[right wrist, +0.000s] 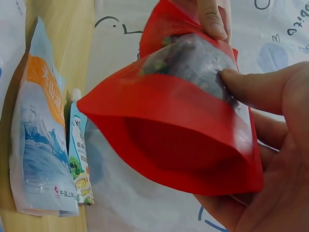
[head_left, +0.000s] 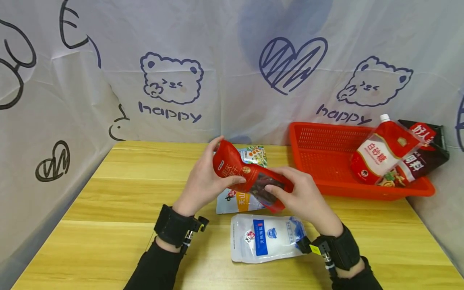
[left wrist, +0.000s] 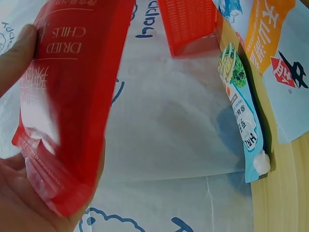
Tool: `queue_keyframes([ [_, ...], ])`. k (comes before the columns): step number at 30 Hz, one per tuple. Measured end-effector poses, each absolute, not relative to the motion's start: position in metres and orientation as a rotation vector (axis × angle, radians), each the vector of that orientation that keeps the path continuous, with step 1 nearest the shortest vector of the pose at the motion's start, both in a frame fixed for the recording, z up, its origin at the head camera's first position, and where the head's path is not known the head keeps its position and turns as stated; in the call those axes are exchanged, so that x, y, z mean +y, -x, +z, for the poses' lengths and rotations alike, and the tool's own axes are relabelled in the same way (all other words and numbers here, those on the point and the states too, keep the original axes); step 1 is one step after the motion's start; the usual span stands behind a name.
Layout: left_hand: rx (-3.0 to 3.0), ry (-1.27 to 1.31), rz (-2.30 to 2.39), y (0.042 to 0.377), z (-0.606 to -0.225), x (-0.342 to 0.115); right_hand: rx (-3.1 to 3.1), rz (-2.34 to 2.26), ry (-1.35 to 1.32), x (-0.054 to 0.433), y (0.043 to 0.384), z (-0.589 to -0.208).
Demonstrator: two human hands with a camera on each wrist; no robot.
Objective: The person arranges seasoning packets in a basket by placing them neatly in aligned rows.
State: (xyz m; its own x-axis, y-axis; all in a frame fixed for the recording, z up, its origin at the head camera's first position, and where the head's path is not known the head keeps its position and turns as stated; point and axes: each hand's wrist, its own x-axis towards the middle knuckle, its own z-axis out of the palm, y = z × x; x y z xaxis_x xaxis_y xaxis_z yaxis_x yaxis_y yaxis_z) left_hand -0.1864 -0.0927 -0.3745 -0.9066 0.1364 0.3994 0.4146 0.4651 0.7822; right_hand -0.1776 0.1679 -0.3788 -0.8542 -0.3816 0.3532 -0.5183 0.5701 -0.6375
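Note:
Both hands hold a red bag of dried chilis (head_left: 250, 171) above the table, tilted, its clear window showing dark contents. At the bag's upper left end, my left hand (head_left: 204, 177) grips it with the thumb across the front. My right hand (head_left: 302, 193) pinches the lower right end, thumb over the window; the bag's broad red base (right wrist: 178, 150) faces the right wrist view. Below the bag lies a white and blue salt pouch (head_left: 266, 237). Partly hidden behind the chili bag is a pouch with an orange band (head_left: 241, 201). A light-blue spouted pouch (left wrist: 244, 121) lies beyond that.
A red plastic basket (head_left: 319, 161) stands at the back right. In it are a red spouted sugar pouch (head_left: 380, 151) and a black seasoning bag (head_left: 422, 157). A white cloth with drawings (head_left: 232, 88) hangs behind the wooden table (head_left: 119, 193).

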Motion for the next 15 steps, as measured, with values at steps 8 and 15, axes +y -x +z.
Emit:
queue_keyframes([
  [8,-2.266,0.346,-1.529,0.1895,-0.3779,-0.0929,-2.565,1.288,-0.624,0.1677,0.1769,-0.3788],
  [15,-2.191,0.275,-1.756,0.1895,-0.3819,-0.0862,-2.492,1.422,-0.544,0.1644,0.1746,-0.3789],
])
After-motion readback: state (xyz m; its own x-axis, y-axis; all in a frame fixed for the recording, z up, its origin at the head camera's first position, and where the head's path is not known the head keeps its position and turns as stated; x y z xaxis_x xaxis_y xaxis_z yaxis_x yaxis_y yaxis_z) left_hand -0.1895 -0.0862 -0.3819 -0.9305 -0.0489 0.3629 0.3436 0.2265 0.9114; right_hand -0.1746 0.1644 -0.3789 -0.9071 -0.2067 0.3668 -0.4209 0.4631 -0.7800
